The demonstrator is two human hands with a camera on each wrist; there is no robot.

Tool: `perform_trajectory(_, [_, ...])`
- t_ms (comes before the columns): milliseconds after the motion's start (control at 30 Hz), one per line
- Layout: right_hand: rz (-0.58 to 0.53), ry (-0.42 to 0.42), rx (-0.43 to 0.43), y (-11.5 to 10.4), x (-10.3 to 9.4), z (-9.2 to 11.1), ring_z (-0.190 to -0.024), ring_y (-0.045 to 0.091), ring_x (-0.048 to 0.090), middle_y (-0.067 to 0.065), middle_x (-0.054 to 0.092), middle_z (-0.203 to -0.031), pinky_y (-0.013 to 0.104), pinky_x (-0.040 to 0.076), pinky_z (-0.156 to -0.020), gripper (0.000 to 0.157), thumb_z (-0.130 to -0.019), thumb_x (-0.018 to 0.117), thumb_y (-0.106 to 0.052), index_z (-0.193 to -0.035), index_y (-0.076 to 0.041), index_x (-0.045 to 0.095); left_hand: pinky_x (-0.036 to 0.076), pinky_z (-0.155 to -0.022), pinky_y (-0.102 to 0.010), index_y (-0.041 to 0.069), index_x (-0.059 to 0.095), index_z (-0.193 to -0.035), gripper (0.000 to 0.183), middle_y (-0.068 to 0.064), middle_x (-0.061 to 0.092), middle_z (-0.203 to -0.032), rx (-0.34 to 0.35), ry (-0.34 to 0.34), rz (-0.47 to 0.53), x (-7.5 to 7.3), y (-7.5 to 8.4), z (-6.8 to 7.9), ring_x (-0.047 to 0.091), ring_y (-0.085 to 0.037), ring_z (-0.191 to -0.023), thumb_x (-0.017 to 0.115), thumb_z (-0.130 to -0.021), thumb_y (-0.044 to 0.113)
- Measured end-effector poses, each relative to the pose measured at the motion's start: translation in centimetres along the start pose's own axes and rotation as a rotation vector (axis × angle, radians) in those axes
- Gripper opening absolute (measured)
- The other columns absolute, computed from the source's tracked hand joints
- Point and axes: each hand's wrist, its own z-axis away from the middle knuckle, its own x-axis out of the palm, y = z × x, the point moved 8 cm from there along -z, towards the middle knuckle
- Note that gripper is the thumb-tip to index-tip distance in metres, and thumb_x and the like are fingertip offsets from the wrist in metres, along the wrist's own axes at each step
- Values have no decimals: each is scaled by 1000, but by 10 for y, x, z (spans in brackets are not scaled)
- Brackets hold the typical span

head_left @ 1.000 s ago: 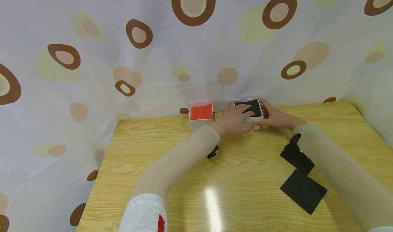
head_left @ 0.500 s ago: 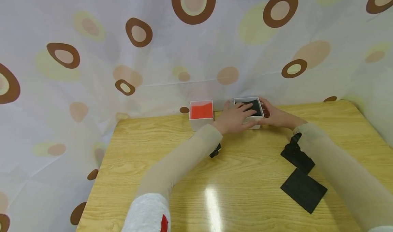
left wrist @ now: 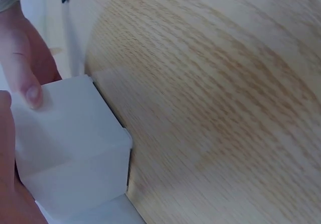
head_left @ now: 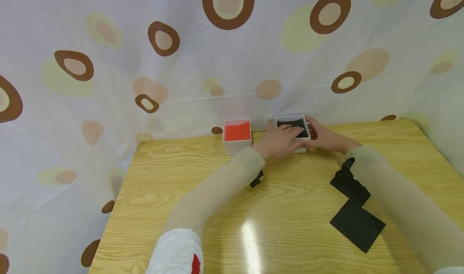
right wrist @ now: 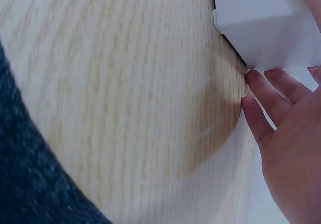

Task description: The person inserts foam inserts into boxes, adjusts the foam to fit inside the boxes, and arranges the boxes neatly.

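Observation:
A small white open-topped box (head_left: pixel 299 150) stands at the table's back edge with black sheet-like material (head_left: pixel 290 123) inside. My left hand (head_left: pixel 277 142) lies over its front rim, fingers stretched onto the black material. At the box's right side my right hand (head_left: pixel 328 140) grips it, thumb on the front face and fingers along the side. In the left wrist view the right thumb (left wrist: pixel 26 83) presses the white wall. The right wrist view has the right hand's fingertips (right wrist: pixel 255 76) touching the box near its base.
A second white box (head_left: pixel 237 146) with bright red material (head_left: pixel 237 131) stands to the left. Two flat black rectangular pieces lie at the right, the nearer piece (head_left: pixel 357 225) whole and the farther piece (head_left: pixel 349 188) partly covered by the wrist camera. A patterned curtain (head_left: pixel 203 64) hangs behind the wooden table (head_left: pixel 203 169).
My left hand has shifted slightly right and its fingers have moved farther across the black material. The right hand keeps its hold on the box.

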Motion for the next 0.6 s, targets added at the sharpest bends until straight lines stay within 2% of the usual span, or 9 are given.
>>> perform_trajectory(167, [-9,1,-2,-1,-1,0,-141,50,39,32,24,-161,51,41,-109,94,-104,63,-8,-166,-12,-9,11,-124,-65,38,34,-163,60,14,32,-168,-21,-23,21,-2,-1,-2,28,-12,-154,14,-111,60])
perform_trajectory(300, [-4,3,11,-1,-1,1,-138,50,42,32,26,-159,38,48,-102,94,-104,62,-9,-166,-12,-9,14,-123,-64,41,38,-161,59,8,35,-166,-28,-7,-3,-3,-2,-2,28,-17,-153,15,-110,61])
perform_trajectory(433, [-24,6,7,-2,0,1,-139,48,41,32,25,-160,22,45,-97,94,-104,63,-9,-166,-12,-8,19,-122,-62,42,41,-159,59,1,40,-160,-35,26,-30,-3,-5,-2,33,-20,-148,16,-109,63])
perform_trajectory(600, [-37,7,2,-2,1,1,-139,47,40,31,25,-160,17,43,-95,93,-105,63,-10,-166,-14,-7,23,-119,-64,43,43,-157,61,4,44,-157,-39,29,-29,0,-8,-1,37,-20,-146,16,-108,67])
